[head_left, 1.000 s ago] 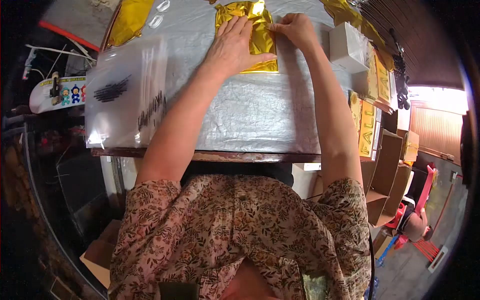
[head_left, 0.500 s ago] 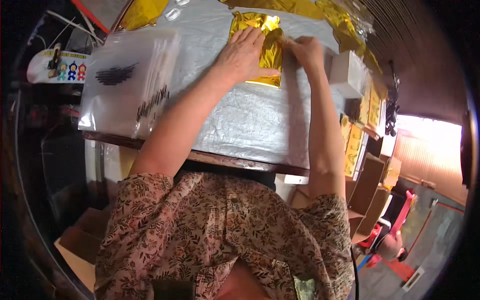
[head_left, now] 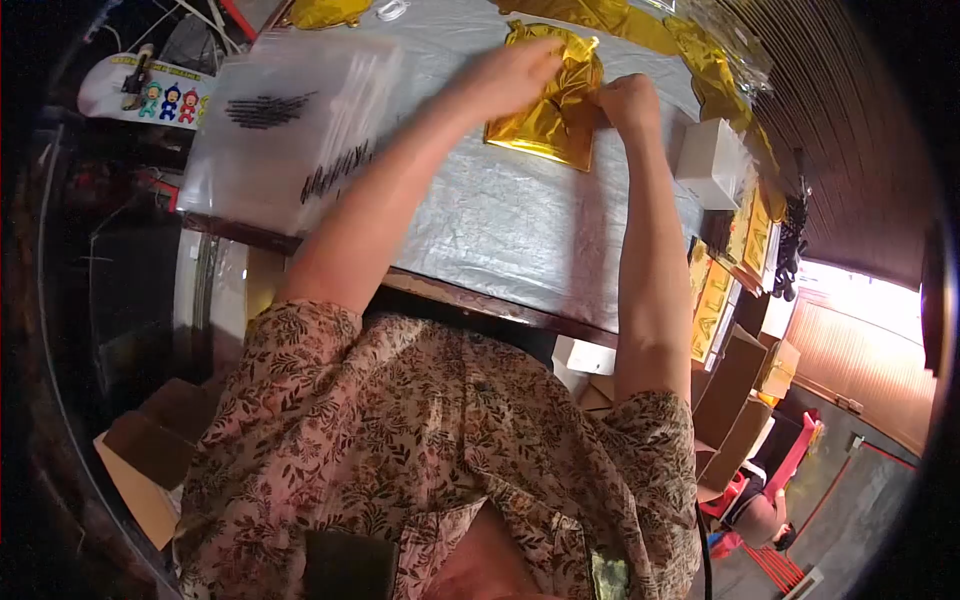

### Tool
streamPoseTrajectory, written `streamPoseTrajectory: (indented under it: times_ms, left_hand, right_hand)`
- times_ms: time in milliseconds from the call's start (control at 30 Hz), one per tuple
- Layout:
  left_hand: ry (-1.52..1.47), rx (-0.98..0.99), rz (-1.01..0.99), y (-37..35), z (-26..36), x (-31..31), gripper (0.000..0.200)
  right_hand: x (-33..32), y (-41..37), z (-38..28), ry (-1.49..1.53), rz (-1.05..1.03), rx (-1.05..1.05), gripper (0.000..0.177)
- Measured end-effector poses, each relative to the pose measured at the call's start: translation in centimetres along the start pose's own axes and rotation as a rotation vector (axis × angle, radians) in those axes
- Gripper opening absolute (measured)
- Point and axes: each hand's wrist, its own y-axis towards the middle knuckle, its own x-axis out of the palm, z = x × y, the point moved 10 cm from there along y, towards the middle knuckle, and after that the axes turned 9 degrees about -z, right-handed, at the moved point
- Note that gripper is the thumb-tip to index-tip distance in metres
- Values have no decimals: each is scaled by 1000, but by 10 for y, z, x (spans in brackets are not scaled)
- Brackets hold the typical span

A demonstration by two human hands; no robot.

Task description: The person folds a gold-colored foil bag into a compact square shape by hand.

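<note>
Both hands meet on a folded gold foil piece (head_left: 545, 120) lying on the silver-covered table (head_left: 520, 230). The left hand (head_left: 515, 75), blurred, rests on its left part, while the right hand (head_left: 628, 100) pinches its right edge. A white box (head_left: 712, 162) stands just right of that pinch, and a stack of clear bags (head_left: 290, 130) lies well left of the left hand.

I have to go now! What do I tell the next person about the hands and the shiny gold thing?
Left hand: blurred, on the top part of the crumpled gold foil sheet; grip unclear.
Right hand: fingers closed, pinching the sheet's right edge.
Things: the sheet lies on the far side of the silver-covered table. A stack of clear plastic bags sits to the left, a small white box to the right, and more gold foil beyond.
Done: the sheet looks folded into a compact shape.
Left: the folds look loose and uneven, so pressing it flat seems unfinished.
</note>
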Motion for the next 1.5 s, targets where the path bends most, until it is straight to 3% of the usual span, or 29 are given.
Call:
streamPoseTrajectory:
  times_ms: [133, 200, 300, 400, 633, 700, 867, 1033, 1167, 1233, 1300, 1433, 1467, 1500]
  left_hand:
    - [-136, -112, 185, -6, -52, -50, 35]
    - [114, -243, -77, -14, -47, -49, 33]
    - [330, -144, 59, -25, -28, -49, 40]
    - [342, -53, 87, -23, -31, -43, 40]
    - [335, -32, 74, -24, -28, -38, 41]
    - [304, -96, 67, -26, -31, -39, 42]
    - [308, -143, 42, -15, -29, -42, 48]
    - [360, -309, -53, 8, -36, -27, 63]
    - [485, -196, 18, 17, -39, -18, 59]
    - [483, -139, 45, 18, -27, -23, 56]
    - [340, -374, -181, 13, -36, -17, 53]
    - [158, -424, -190, 5, -34, -22, 44]
    - [205, -299, -77, 4, -27, -27, 45]
    - [211, -292, -75, 2, -27, -24, 45]
  right_hand:
    - [1, -4, 4, 9, -17, 64, 28]
    - [4, 0, 4, -3, -3, 33, 32]
    - [-8, -21, -21, -128, 57, -23, 36]
    - [-11, -30, -30, -124, 61, -29, 38]
    - [-8, -21, -12, -65, 119, -11, 40]
    - [2, -14, -7, -4, 52, 5, 41]
    - [5, -17, -12, -5, 114, -33, 36]
    - [22, -9, 3, 156, 22, -34, 22]
    - [7, -39, -5, 186, -7, -10, 30]
    - [2, -51, -5, 442, -24, -47, 22]
    - [-3, -59, -4, 576, -72, -73, 18]
    - [5, -62, 5, 906, -135, -71, 13]
    - [4, -62, 7, 911, -129, -74, 13]
    - [7, -61, 7, 866, -154, -55, 15]
